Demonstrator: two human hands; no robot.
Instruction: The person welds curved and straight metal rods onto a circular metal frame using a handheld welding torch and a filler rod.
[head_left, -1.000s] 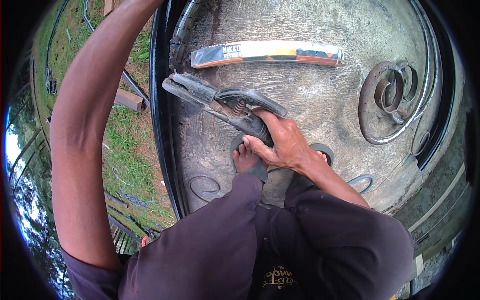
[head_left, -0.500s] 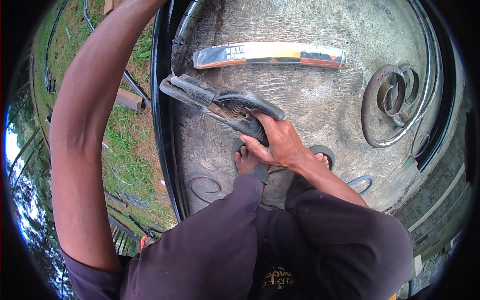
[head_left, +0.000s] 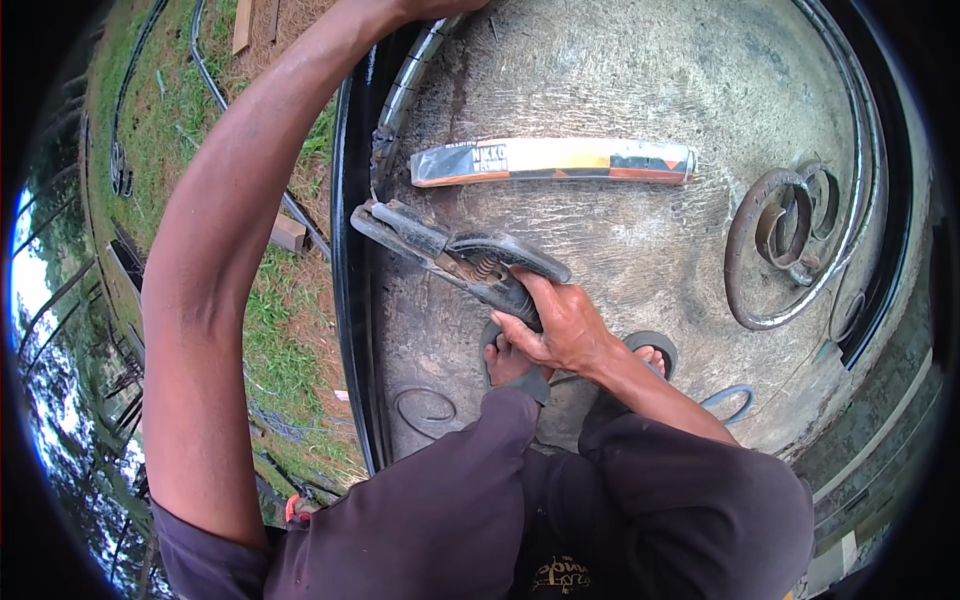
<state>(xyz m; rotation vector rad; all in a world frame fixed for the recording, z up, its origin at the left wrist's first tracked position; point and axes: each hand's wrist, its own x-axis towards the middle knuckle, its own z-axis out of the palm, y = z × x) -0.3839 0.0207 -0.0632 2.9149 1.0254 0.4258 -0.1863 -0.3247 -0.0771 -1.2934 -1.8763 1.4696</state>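
While the right hand [head_left: 572, 328] holds the welding clamp [head_left: 462, 262] near mid-frame, the left hand [head_left: 445, 8] sits at the top edge, left of centre, mostly cut off. Grip, right: fingers closed round the clamp's dark handle, thumb on its lower left side, sprung lever by the index finger; clamp nose points to the upper left. Grip, left: cannot tell how far open, nor whether it has hold of the curved metal bar [head_left: 410, 88] beside it. Nose is near the bar's lower end; contact uncertain, detail too small. Judged good handling: steady wrist, no accidental squeeze on the lever, small angle corrections only, left fingers well away from the nose. Edges: black rail [head_left: 357, 300] runs down left of centre, grass [head_left: 270, 340] beyond; nose reaches the rail's line, so leftward room looks slight. Wrapped packet [head_left: 555, 165] lies across upper centre, limiting an upward swing. Sandalled feet [head_left: 513, 365] are just below the right hand; a drop there would be poor. Widest room appears rightward, over concrete floor [head_left: 640, 230], up to the metal scroll [head_left: 738, 255] at frame right.
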